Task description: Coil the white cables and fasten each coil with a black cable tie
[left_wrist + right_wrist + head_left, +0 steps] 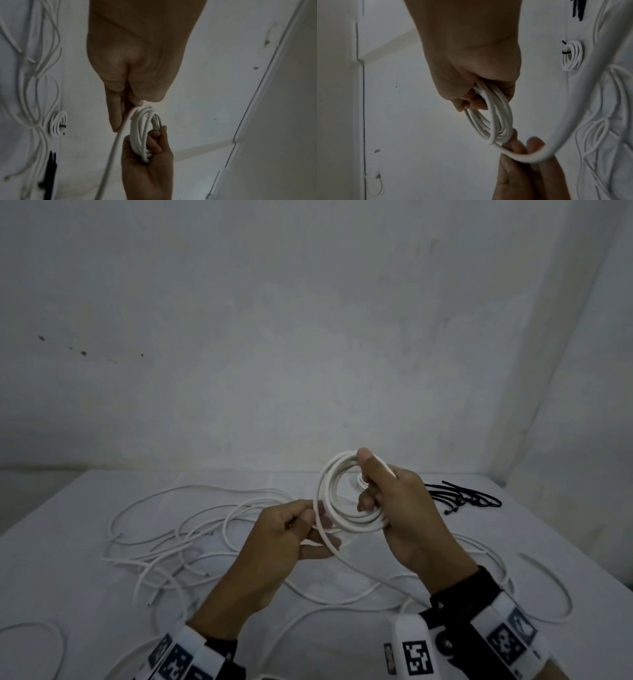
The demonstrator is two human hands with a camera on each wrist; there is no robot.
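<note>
White plaster wall, scuffed and spotted, rises behind a pale bench (85, 542) strewn with loose white cables (178, 529).

Held above the bench, the part-wound coil (337, 494) is the landmark. The right hand (400, 508) has its grip clenched round the coil's right side, fingers through the middle and thumb on top. The left hand (284, 539), at the coil's lower left, pinches the free tail (111, 155) where it leaves the winding. A bundle of black cable ties (462, 498) lies on the bench to the right of the coil, beyond the right hand. A finished coil (571, 55), already cinched with a black tie, lies on the bench behind the held one.

To wind well, I would feed the tail with light, even tension, lay each turn flat against the last at matching width, and keep the right grip firm so the loops cannot spring apart. The tail probably needs untangling from its neighbours as it comes.

Cable looks smooth, round and springy, likely plastic-sheathed; the ties are thin, matte strips.
</note>
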